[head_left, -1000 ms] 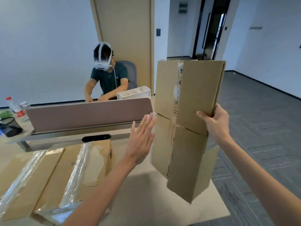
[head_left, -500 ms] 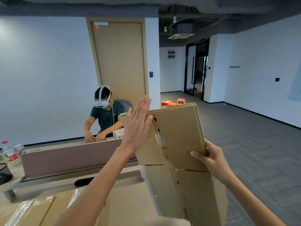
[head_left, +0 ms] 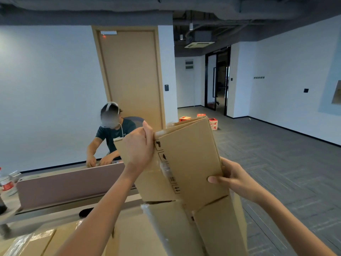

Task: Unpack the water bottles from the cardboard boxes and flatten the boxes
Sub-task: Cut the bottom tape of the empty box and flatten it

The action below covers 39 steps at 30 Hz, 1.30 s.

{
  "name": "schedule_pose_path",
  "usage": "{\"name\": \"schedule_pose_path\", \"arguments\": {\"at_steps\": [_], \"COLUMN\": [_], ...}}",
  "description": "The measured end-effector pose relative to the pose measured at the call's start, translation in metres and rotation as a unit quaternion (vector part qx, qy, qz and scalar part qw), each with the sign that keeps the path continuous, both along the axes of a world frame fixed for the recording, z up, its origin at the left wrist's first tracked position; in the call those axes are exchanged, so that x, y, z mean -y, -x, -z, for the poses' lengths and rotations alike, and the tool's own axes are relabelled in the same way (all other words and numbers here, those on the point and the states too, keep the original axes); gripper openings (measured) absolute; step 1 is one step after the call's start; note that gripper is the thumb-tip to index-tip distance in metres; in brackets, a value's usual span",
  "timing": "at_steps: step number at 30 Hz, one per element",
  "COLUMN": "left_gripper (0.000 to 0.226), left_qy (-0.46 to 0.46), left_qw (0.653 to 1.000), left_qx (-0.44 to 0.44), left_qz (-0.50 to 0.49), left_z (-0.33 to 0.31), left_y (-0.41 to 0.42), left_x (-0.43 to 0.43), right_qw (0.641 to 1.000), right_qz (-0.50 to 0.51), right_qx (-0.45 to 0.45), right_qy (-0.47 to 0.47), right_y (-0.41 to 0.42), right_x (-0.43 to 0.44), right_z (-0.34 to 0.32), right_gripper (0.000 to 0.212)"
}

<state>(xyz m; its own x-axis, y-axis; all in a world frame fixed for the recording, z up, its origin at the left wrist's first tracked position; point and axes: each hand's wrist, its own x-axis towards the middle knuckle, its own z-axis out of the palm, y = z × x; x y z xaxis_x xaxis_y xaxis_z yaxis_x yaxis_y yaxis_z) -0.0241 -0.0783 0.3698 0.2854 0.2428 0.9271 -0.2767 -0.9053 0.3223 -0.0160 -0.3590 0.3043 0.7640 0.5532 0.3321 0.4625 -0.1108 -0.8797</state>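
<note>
Box heading: I see the cardboard box (head_left: 188, 163) held up off the table in front of me, collapsed flat. Its long axis runs up and down, the top leans a little left, and the broad face is turned to me.
Left hand (head_left: 139, 146): curled over the box's top left edge and gripping it.
Right hand (head_left: 230, 178): clamped on the right edge, thumb on the near face, fingers behind.
Table (head_left: 132, 235): pale surface under the box; the box's lower end drops out of my view.
Flat boxes (head_left: 36, 242): taped cardboard lying on the table at my lower left.
Divider (head_left: 70, 183): a mauve screen across the table's far side.
Water bottle (head_left: 5, 183): red label, standing at the far left.
Seated person (head_left: 112, 137): behind the divider, wearing a headset.
Room: wooden door (head_left: 131, 76), white walls, grey floor (head_left: 276, 163), red-printed cartons (head_left: 214, 123) standing on it.
Box surface: plain brown board, black handling marks, a clear tape strip, and a crease across the middle.
</note>
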Motion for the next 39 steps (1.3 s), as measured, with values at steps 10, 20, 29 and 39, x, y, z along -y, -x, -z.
{"name": "schedule_pose_path", "arguments": {"at_steps": [10,20,29,39], "left_gripper": [0.058,0.055,0.062,0.059], "left_qy": [-0.092,-0.153,-0.208,-0.131], "left_qw": [0.994,0.985,0.961,0.919], "left_qx": [-0.052,-0.057,-0.169,-0.372], "left_qz": [-0.021,-0.063,-0.06,-0.004], "left_z": [0.019,0.013,0.016,0.105], "left_y": [0.017,0.03,0.031,-0.009], "left_x": [0.003,0.014,0.032,0.028], "right_qw": [0.986,0.962,0.926,0.888], "right_qz": [0.06,-0.062,-0.055,-0.088], "right_qx": [0.151,0.093,0.121,0.072], "right_qy": [0.046,0.25,0.354,0.446], "right_y": [0.0,-0.014,-0.027,-0.082], "right_x": [0.004,-0.001,0.008,0.002], "right_z": [-0.065,-0.101,-0.086,-0.01], "right_gripper": [0.055,0.041,0.01,0.004]}}
